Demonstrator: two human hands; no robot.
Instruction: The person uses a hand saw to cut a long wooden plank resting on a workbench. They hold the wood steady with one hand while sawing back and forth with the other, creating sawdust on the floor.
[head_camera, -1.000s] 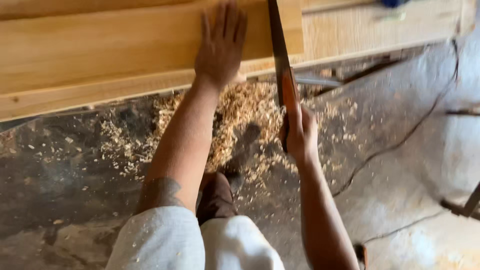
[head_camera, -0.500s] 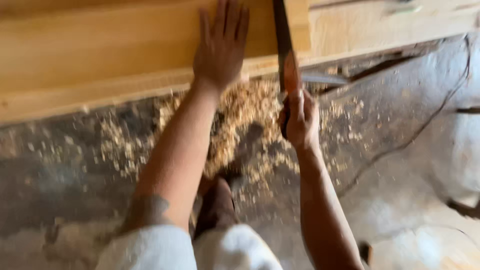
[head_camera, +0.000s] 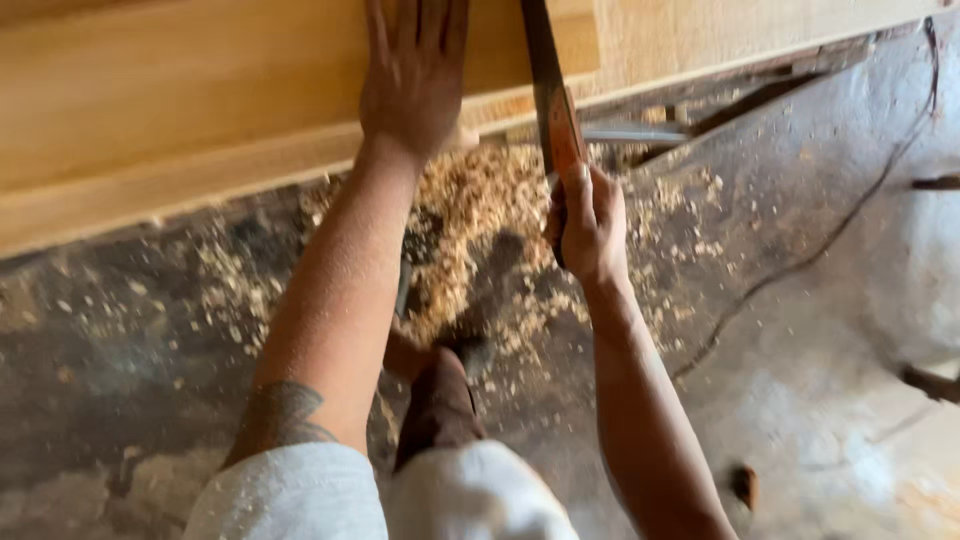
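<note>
The right hand (head_camera: 590, 225) is clenched around the handle of a handsaw (head_camera: 545, 95), whose blade runs up into the wooden plank (head_camera: 200, 110). Just left of the blade, the left hand (head_camera: 415, 75) lies flat and open, pressing the plank. Judged from here, a jumping blade could nick those nearby fingers.
</note>
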